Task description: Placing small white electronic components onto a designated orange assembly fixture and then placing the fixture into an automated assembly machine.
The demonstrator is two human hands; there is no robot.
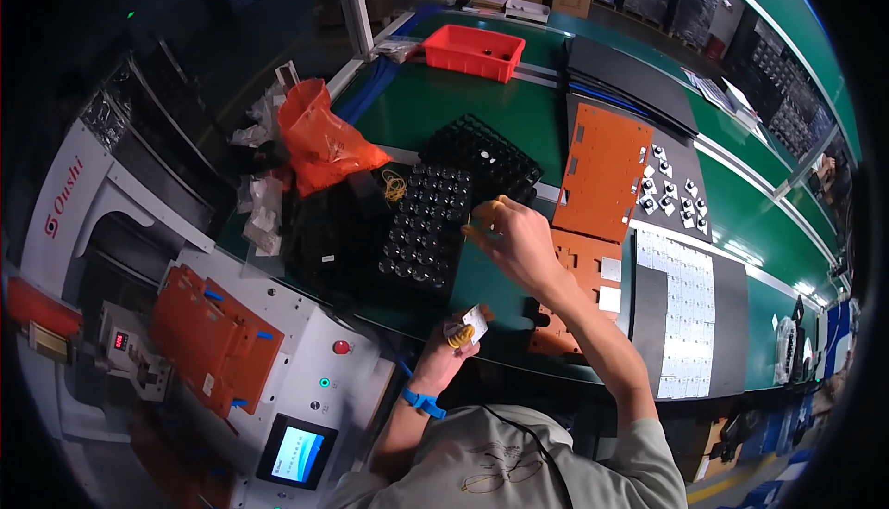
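My left hand (443, 357), with a yellow finger cover, is closed on a small white square plate (471, 321) near the front edge of the green bench. Further forward, my right hand (509, 236) has its fingers pinched together beside the right edge of a black tray (455, 255). Yellow covers sit on those fingertips too; whatever they hold is too small to name. Rows of round, clear-topped lens-like parts (427, 224) fill the tray. Behind it lies a second black tray (500, 159) with cells, set at an angle.
A press-like machine with orange plates (218, 340) and a screen (298, 453) stands at left. Orange boards (602, 171), a white panel sheet (688, 319) and small white plates with black parts (669, 203) lie right. An orange bag (324, 143) and red bin (474, 51) are beyond.
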